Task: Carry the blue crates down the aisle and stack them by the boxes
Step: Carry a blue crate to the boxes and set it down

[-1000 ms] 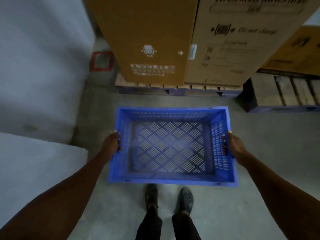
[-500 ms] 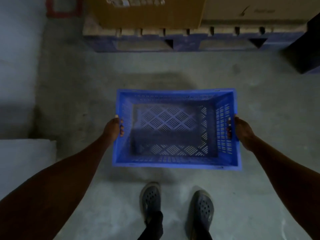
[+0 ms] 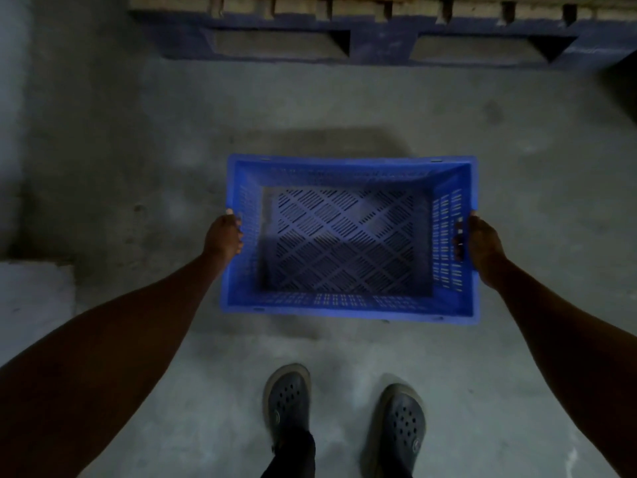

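An empty blue plastic crate with a slotted lattice bottom hangs low over the concrete floor, in front of my feet. My left hand grips its left side wall, fingers curled through the handle slot. On the opposite side my right hand grips the right wall the same way, fingertips showing inside the crate. The crate casts a shadow on the floor just beyond it. The cardboard boxes are out of view above the frame.
A blue pallet with wooden blocks runs along the top edge, a short way beyond the crate. A grey wall and a pale ledge close off the left. My two dark clogs stand on the concrete below the crate.
The view has tilted down: the cardboard boxes slid out of the top and only the pallet base remains. The crate has sunk lower toward the floor, still held by both hands.
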Available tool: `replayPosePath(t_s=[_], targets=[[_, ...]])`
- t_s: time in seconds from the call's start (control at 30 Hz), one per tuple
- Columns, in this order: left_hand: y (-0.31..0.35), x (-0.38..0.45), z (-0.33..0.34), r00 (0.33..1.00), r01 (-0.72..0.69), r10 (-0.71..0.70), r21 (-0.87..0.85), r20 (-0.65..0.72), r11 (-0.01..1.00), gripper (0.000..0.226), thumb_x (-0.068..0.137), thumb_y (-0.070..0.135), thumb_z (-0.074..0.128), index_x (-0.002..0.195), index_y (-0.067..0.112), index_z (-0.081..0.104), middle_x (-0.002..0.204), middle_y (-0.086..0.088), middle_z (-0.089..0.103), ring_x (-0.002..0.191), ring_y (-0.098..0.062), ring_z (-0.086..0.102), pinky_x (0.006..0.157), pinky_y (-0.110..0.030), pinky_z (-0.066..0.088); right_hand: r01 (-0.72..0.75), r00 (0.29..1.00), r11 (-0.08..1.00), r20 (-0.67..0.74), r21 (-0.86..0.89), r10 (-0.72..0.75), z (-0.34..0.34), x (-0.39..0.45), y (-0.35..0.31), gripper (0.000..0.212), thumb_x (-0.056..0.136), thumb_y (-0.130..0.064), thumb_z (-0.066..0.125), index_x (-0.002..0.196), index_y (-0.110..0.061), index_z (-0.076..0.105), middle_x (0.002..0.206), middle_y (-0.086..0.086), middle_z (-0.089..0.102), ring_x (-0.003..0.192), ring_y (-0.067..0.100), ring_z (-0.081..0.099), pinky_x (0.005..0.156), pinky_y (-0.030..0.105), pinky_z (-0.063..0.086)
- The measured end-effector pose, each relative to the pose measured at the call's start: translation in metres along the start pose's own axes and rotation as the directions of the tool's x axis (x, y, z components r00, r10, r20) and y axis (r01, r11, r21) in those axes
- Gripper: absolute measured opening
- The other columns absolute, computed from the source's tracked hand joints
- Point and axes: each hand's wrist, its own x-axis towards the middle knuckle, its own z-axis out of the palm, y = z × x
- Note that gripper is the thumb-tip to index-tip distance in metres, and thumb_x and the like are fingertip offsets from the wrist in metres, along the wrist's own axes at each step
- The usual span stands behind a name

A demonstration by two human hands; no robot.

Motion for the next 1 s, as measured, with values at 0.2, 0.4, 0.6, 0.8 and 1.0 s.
replayPosePath(t_s=[0.2, 0.4, 0.6, 0.8, 1.0], targets=[[0.005, -0.019, -0.003, 0.994, -0.021, 0.033, 0.108, -0.107, 0.994, 0.041, 0.102, 0.049, 0.039, 0.095, 0.012, 0.055, 0.080, -0.012, 0.066, 0.065, -0.024, 0.065, 0.061, -0.031, 0.054, 0.018, 0.999, 0.965, -0.028, -0.262, -0.026, -0.004, -0.012, -0.009, 0.052, 0.093, -0.064, 0.039, 0.102, -0.016, 0.057, 0.095, 0.024, 0.062, 0.073, 0.029, 0.064, 0.064, 0.036, 0.048], [0.062, -0.130, -0.052, 0.962, -0.192, 0.246, 0.343, -0.119, 0.919, 0.063, 0.094, 0.051, 0.040, 0.111, -0.004, 0.065, 0.111, -0.029, 0.064, 0.107, -0.044, 0.060, 0.091, -0.045, 0.046, 0.063, 0.998, 0.788, 0.038, -0.612, -0.050, -0.031, -0.104, -0.065, 0.061, 0.100, -0.039, 0.051, 0.151, -0.010, 0.034, 0.141, 0.030, 0.049, 0.127, 0.045, 0.050, 0.105, 0.047, 0.040], [0.122, -0.315, -0.145, 0.885, -0.356, 0.443, 0.405, -0.141, 0.842, 0.054, 0.090, 0.041, 0.044, 0.124, 0.002, 0.062, 0.125, -0.024, 0.061, 0.116, -0.041, 0.058, 0.098, -0.042, 0.046, 0.263, 0.964, 0.659, 0.174, -0.705, -0.199, -0.050, -0.301, -0.188, 0.063, 0.096, -0.028, 0.059, 0.153, -0.016, 0.034, 0.149, 0.022, 0.043, 0.132, 0.040, 0.047, 0.106, 0.045, 0.037], [0.185, -0.510, -0.247, 0.754, -0.412, 0.641, 0.657, -0.143, 0.631, 0.073, 0.095, 0.057, 0.042, 0.157, 0.022, 0.024, 0.160, -0.011, 0.030, 0.145, -0.034, 0.031, 0.116, -0.050, 0.026, 0.482, 0.832, 0.387, 0.272, -0.786, -0.484, -0.053, -0.511, -0.290, 0.068, 0.097, -0.060, 0.039, 0.157, -0.036, 0.019, 0.167, 0.006, 0.012, 0.151, 0.036, 0.010, 0.119, 0.058, 0.008], [0.203, -0.664, -0.317, 0.693, -0.308, 0.644, 0.675, -0.324, 0.671, 0.084, 0.091, 0.069, 0.041, 0.158, 0.025, 0.016, 0.167, -0.006, 0.007, 0.153, -0.029, 0.005, 0.121, -0.055, 0.009, 0.688, 0.631, 0.251, 0.390, -0.681, -0.671, -0.062, -0.678, -0.344, 0.077, 0.091, -0.075, 0.030, 0.157, -0.041, 0.009, 0.168, -0.002, -0.007, 0.153, 0.027, -0.008, 0.122, 0.052, -0.003]])
